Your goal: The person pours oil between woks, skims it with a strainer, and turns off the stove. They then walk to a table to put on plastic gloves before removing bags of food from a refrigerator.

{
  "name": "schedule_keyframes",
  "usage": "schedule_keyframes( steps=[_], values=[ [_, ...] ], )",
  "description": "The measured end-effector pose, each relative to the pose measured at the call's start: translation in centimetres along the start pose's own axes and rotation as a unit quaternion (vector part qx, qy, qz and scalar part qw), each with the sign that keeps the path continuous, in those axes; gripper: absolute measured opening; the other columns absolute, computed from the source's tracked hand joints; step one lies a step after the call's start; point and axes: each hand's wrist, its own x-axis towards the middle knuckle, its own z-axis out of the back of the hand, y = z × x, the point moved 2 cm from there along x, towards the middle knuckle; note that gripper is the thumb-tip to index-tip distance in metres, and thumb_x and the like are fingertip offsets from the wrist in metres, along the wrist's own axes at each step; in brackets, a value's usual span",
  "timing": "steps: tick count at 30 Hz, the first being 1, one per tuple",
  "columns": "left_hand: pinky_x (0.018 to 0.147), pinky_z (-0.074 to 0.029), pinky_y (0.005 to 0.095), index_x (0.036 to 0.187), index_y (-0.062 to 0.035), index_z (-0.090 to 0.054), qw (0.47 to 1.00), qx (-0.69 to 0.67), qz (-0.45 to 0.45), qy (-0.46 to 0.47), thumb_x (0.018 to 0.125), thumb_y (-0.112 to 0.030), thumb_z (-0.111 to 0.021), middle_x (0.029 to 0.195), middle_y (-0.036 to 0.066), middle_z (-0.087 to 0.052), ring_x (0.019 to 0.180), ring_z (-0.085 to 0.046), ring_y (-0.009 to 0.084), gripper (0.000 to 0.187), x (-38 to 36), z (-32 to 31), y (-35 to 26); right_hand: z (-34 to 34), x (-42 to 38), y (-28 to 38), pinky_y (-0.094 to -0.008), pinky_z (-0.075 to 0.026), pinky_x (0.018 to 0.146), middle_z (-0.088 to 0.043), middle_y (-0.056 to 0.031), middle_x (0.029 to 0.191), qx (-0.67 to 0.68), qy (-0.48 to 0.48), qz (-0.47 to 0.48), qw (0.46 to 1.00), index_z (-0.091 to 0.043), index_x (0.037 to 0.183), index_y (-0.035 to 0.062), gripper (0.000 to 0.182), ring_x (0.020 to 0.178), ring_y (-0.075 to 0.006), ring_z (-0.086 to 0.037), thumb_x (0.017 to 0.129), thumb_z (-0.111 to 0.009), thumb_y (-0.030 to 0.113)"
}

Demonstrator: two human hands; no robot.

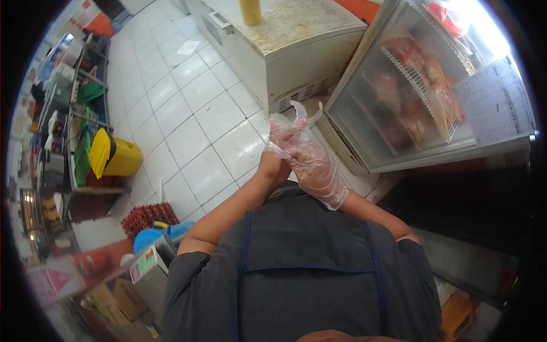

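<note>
In the head view, my left hand (pixel 282 134) is partly inside a thin clear plastic glove (pixel 299 111), with the wrist bare. Loose, unfilled glove fingers stick up past that hand. The fingers look stretched out within the film, though wrinkles blur them. My right hand (pixel 317 166) wears a similar clear glove that reaches past the wrist. Its fingers are closed on the left glove near the heel of my left hand. Both hands meet in front of my dark apron (pixel 307 239).
A glass-door fridge (pixel 370 131) with bagged food stands at right. Ahead is a stained white chest freezer (pixel 307 28) bearing a yellow container (pixel 250 11). Left are a yellow bin (pixel 122 155), loaded shelves (pixel 74 122) and stacked red egg trays (pixel 149 218). White floor tiles (pixel 194 137) lie between.
</note>
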Motion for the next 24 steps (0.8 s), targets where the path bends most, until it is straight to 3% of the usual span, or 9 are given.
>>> schedule_keyframes(
  steps=[2,6,9,12,15,17,21,23,24],
  values=[
    [0.103,-0.037,0.0496,0.143,-0.0116,-0.028,0.979,-0.169,0.117,0.02,0.097,-0.055,-0.029,0.144,0.017,-0.034,0.13,-0.037,0.0349,0.063,1.2,-0.2,-0.7,-0.7,0.8,-0.3,-0.0438,-0.043,0.064,-0.059,-0.0148,0.08,-0.017,-0.011,-0.007,1.0,-0.06,0.086,0.0054,0.006,0.074,-0.0346,-0.055,0.079,-0.061,0.006],
    [0.101,-0.036,0.0568,0.146,-0.0232,-0.02,0.971,-0.184,0.148,0.042,0.092,-0.064,-0.025,0.147,0.018,-0.028,0.132,-0.031,0.0393,0.068,3.1,-0.6,-2.3,-1.3,2.0,-0.3,-0.045,-0.043,0.066,-0.059,-0.0148,0.084,-0.055,-0.046,-0.057,0.996,-0.061,0.088,0.006,0.01,0.079,-0.0346,-0.055,0.079,-0.061,0.005],
    [0.1,-0.034,0.0614,0.146,-0.0301,-0.018,0.937,-0.276,0.146,0.156,0.09,-0.067,-0.023,0.148,0.018,-0.026,0.132,-0.029,0.0439,0.067,4.6,-1.3,-2.6,-1.2,3.0,-0.3,-0.0458,-0.043,0.067,-0.059,-0.0149,0.085,-0.094,-0.069,-0.013,0.993,-0.061,0.091,0.0064,0.012,0.082,-0.0351,-0.055,0.079,-0.061,0.005],
    [0.1,-0.033,0.063,0.146,-0.0328,-0.018,0.942,-0.254,0.165,0.144,0.088,-0.071,-0.02,0.148,0.019,-0.025,0.132,-0.027,0.0463,0.069,5.7,-1.6,-2.7,-1.3,3.7,0.1,-0.0439,-0.043,0.068,-0.059,-0.0146,0.086,-0.084,-0.107,-0.005,0.991,-0.061,0.093,0.007,0.013,0.082,-0.035,-0.056,0.08,-0.06,0.007],
    [0.1,-0.032,0.0645,0.146,-0.034,-0.018,0.977,-0.2,0.056,0.056,0.083,-0.076,-0.019,0.151,0.017,-0.019,0.133,-0.023,0.0471,0.076,7.7,-1.2,-2.6,-1.7,4.2,0.5,-0.0386,-0.045,0.069,-0.06,-0.0134,0.084,-0.06,-0.051,-0.101,0.992,-0.064,0.094,0.0065,0.01,0.079,-0.0323,-0.057,0.084,-0.062,0.007],
    [0.1,-0.03,0.0662,0.146,-0.0342,-0.017,0.89,-0.338,0.059,0.3,0.081,-0.079,-0.025,0.152,0.014,-0.016,0.134,-0.021,0.0455,0.079,9.1,-0.4,-3.0,-2.2,5.0,1.2,-0.0375,-0.045,0.066,-0.059,-0.0126,0.082,-0.01,-0.07,-0.045,0.996,-0.064,0.093,0.0072,0.01,0.076,-0.0308,-0.056,0.083,-0.063,0.008],
    [0.1,-0.025,0.0682,0.147,-0.035,-0.015,0.913,-0.331,0.1,0.217,0.083,-0.077,-0.028,0.152,0.013,-0.014,0.135,-0.02,0.0444,0.078,10.2,0.0,-4.4,-5.1,4.4,1.6,-0.0379,-0.045,0.067,-0.058,-0.0109,0.08,-0.09,-0.014,0.008,0.996,-0.064,0.091,0.0085,0.009,0.074,-0.0288,-0.056,0.082,-0.065,0.011],
    [0.104,-0.023,0.0624,0.148,-0.0317,-0.016,0.946,-0.298,0.098,0.078,0.085,-0.072,-0.033,0.151,0.013,-0.017,0.135,-0.021,0.0405,0.077,10.8,0.1,-5.5,-6.4,4.4,2.9,-0.0373,-0.044,0.067,-0.056,-0.0082,0.078,0.071,0.184,0.096,0.976,-0.063,0.089,0.0111,0.009,0.072,-0.026,-0.055,0.081,-0.066,0.013],
    [0.104,-0.023,0.0624,0.148,-0.0317,-0.016,0.945,-0.301,0.095,0.082,0.085,-0.072,-0.033,0.151,0.013,-0.017,0.135,-0.021,0.0405,0.077,10.8,-0.2,-6.3,-6.2,4.6,3.2,-0.0373,-0.044,0.067,-0.056,-0.0082,0.078,0.066,0.187,0.099,0.975,-0.063,0.089,0.0111,0.009,0.072,-0.026,-0.055,0.081,-0.066,0.013]
  ],
)
